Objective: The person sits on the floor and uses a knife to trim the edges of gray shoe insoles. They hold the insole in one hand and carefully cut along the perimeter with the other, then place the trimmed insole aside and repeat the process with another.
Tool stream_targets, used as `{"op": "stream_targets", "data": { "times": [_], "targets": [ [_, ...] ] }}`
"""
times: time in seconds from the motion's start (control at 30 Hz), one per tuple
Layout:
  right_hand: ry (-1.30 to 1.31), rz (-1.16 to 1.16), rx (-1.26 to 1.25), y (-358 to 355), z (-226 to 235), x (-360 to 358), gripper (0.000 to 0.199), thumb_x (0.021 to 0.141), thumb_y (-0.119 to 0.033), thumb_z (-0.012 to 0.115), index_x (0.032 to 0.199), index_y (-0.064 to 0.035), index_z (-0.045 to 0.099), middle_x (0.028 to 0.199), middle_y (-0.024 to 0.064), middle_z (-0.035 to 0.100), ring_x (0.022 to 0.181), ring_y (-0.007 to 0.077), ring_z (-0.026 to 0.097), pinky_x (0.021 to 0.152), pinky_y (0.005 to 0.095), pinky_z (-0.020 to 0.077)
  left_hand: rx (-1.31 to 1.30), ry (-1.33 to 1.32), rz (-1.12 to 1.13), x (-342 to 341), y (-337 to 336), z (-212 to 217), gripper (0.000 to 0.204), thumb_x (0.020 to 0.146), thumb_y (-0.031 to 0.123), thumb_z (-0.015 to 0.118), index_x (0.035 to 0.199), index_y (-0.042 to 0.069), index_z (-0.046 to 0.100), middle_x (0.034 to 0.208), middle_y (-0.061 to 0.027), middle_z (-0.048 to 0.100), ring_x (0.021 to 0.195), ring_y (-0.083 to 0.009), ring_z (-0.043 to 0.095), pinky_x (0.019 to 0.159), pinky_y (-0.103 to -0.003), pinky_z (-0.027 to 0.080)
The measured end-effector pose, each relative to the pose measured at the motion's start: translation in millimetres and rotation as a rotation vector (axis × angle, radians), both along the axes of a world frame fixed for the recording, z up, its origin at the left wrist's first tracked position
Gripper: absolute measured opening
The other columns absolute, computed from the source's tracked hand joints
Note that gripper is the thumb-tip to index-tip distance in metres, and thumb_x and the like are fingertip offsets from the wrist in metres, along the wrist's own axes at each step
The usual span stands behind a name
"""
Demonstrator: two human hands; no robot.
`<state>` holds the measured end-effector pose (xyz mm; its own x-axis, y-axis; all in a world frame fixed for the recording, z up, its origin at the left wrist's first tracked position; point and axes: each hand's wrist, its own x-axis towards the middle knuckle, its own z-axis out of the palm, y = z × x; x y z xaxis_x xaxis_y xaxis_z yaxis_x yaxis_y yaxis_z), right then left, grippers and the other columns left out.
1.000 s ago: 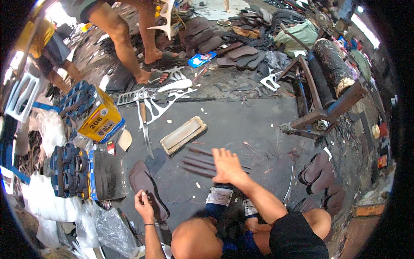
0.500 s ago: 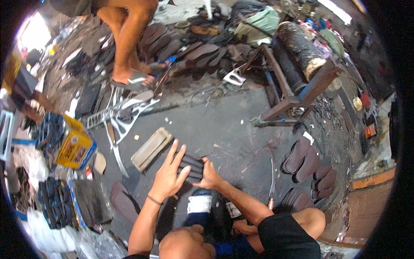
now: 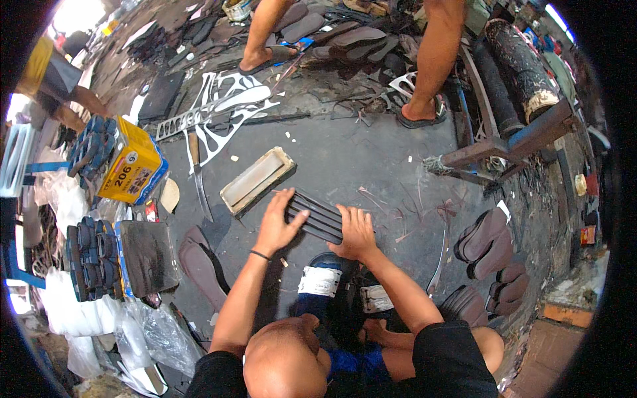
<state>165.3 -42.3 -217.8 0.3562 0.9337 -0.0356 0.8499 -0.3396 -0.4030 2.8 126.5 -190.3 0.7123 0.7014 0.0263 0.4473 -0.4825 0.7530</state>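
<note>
- Work surface: dark grey floor (image 3: 371, 152), littered with rubber offcuts and small white chips. Other people's legs stand at the far edge.
- Workpiece: a stack of dark rubber strips (image 3: 317, 216), lying flat on the floor just in front of my knees, near the centre of the scene.
- My left hand (image 3: 277, 224): fingers spread, palm down, pressing on the left end of the strips. It is open flat and grips nothing.
- My right hand (image 3: 356, 233): fingers extended and slightly spread, laid flat on the near right end of the same strips. Nothing is closed in it.
- Just beyond the left hand: a pale rectangular sharpening block (image 3: 257, 179), set diagonally, apart from the strips.
- Further left: a long knife (image 3: 200, 178) lying on the floor, blade toward me.
- Far left: a yellow box (image 3: 136, 169).
- Near left: a dark sandal sole (image 3: 201, 264) beside my left forearm.
- Right: several dark sandal soles stacked in a group (image 3: 490, 249), well apart from my hands.
</note>
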Motion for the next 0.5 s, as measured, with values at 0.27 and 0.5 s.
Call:
{"op": "stream_targets", "data": {
  "times": [0.27,0.5],
  "targets": [
    [0.039,0.037,0.012,-17.5,8.3,10.4,0.102,0.06,-0.039,0.085,0.143,-0.0015,0.038,0.132,0.0168,0.05,0.119,0.0324,0.047,0.099,0.0481,0.0353,0.054,-0.043,0.156,25.7,-8.2,-24.2,0.034,0.09,0.026,0.072,0.114,0.002,0.069,0.126,-0.0193,0.065,0.12,-0.0317,0.061,0.104,-0.039,0.045],
    [0.15,0.096,0.066,-14.3,10.3,11.0,0.105,0.058,-0.04,0.084,0.144,-0.0023,0.036,0.121,0.0159,0.052,0.114,0.0337,0.05,0.096,0.0488,0.0387,0.06,-0.171,0.116,5.5,35.7,-0.7,0.02,0.09,0.013,0.071,0.105,0.0,0.069,0.095,-0.0098,0.07,0.084,-0.0156,0.064,0.08,-0.032,0.051]
  ]
}}
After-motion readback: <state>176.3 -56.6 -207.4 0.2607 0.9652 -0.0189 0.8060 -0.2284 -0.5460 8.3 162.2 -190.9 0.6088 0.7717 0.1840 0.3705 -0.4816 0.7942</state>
